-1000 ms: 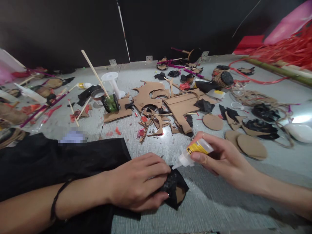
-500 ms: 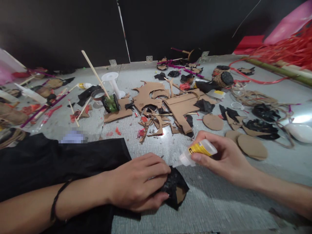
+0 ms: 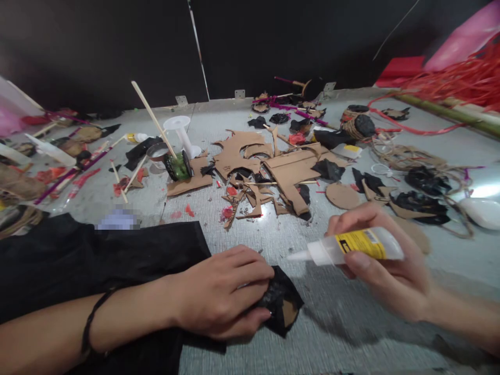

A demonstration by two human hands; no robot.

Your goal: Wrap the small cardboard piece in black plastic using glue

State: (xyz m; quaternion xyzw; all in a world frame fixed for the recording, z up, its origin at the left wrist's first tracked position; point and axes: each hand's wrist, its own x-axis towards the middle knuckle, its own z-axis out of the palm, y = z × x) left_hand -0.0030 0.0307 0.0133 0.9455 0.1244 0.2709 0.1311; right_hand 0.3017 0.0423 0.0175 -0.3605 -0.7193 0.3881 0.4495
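Nearest the viewer, the left hand [image 3: 222,291] lies over a black-wrapped cardboard piece [image 3: 282,299], its grip narrow, fingers and thumb holding the piece on the grey tabletop [image 3: 332,344]. Bare brown card shows near the piece's right corner; black cloth [image 3: 156,250] appears on both sides of the left forearm. The right hand [image 3: 406,284] has its grip closed around a glue bottle [image 3: 361,247] — tilted almost level, its nozzle [image 3: 299,256] pointing left, near the piece but apart from it. When applying glue, it seems best to keep the piece pinned, bring the tip close, squeeze lightly, and leave the fingertips clear of wet patches. The bottle is translucent (how much it contains cannot be told). Farther back lie a cardboard disc [image 3: 344,195] and cut cardboard scraps [image 3: 289,174]. To their left, a green cylinder [image 3: 180,165] with black ends rests on card; a wooden stick [image 3: 154,117] rises from it — whether it passes inside is unclear. A second bottle [image 3: 351,149] lies at right, contents unseen. Behind stand a white spool [image 3: 183,138] and, farthest, a black panel [image 3: 292,41].
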